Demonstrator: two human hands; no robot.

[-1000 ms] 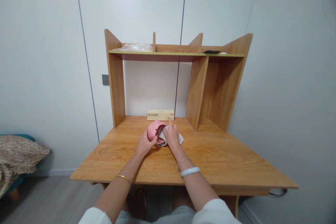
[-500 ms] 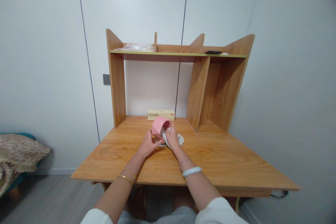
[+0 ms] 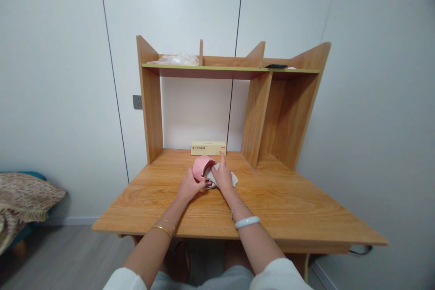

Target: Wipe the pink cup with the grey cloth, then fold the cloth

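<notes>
A pink cup [image 3: 200, 166] lies tipped on its side on the wooden desk [image 3: 278, 204], its opening turned toward my right hand. My left hand [image 3: 189, 186] grips the cup's near side. My right hand [image 3: 222, 175] is closed on a white cloth [image 3: 232, 179] and presses it at the cup's mouth, index finger pointing up. Part of the cloth spreads on the desk to the right of that hand.
A long yellow box [image 3: 208, 147] lies at the back of the desk behind the cup. The desk's hutch [image 3: 258, 113] has an upper shelf with a clear plastic bag [image 3: 175, 60] and a dark flat object [image 3: 276, 66]. A blanket-covered seat [image 3: 23, 199] stands at the far left.
Half a second ago the cup was lifted and more upright; now it has come down lower and lies tipped. Both hands stay on cup and cloth.
</notes>
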